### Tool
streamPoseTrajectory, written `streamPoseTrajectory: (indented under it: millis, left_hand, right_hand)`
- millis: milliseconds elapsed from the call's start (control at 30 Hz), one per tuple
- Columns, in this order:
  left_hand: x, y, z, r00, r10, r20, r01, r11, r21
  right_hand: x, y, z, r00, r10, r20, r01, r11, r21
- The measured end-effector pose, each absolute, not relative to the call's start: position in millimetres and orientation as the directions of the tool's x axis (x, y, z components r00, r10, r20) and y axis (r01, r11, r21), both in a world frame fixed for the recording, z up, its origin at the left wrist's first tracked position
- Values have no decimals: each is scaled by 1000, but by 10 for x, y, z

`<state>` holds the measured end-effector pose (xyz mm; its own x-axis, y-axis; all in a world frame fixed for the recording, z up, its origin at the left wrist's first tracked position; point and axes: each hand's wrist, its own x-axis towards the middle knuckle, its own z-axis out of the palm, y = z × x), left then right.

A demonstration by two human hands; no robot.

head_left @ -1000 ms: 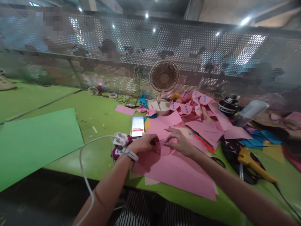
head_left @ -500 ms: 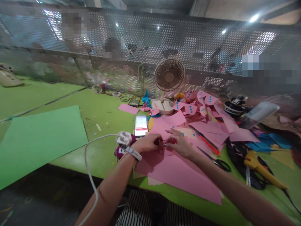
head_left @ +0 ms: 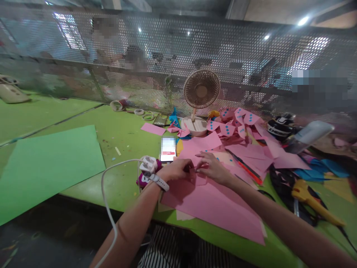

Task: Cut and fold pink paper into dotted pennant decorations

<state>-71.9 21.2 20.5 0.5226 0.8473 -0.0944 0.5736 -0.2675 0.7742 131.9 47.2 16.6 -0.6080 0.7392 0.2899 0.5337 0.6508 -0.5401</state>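
Close together over a large pink sheet (head_left: 220,208), my two hands work at a small piece of pink paper (head_left: 200,181). My left hand (head_left: 180,169), with a white watch on the wrist, has its fingers curled down and pinched on the paper's left side. From the right, my right hand (head_left: 213,168) pinches the same piece between thumb and fingertips. Its fold and edges are partly hidden by the fingers. Just beyond the left hand lies a phone (head_left: 168,149) with its screen lit.
Beside my left wrist sit a white charger (head_left: 148,163) and its cable. A small fan (head_left: 201,91) stands behind, near pink cut-outs with blue dots (head_left: 227,128). To the right are a red cutter (head_left: 249,171) and a yellow glue gun (head_left: 315,201). Green card (head_left: 52,167) lies left.
Both hands stay at the same spot, with slight finger movement. My right forearm has come lower, now covering much of the black scissors. The view has shifted a little.
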Motion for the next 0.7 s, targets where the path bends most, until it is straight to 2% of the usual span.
streamPoseTrajectory:
  millis: [700]
  left_hand:
    - [-713,179,270,533,841,-89,562,-274,780]
  right_hand:
    - [1280,433,158,-610,723,324,506,670,-542]
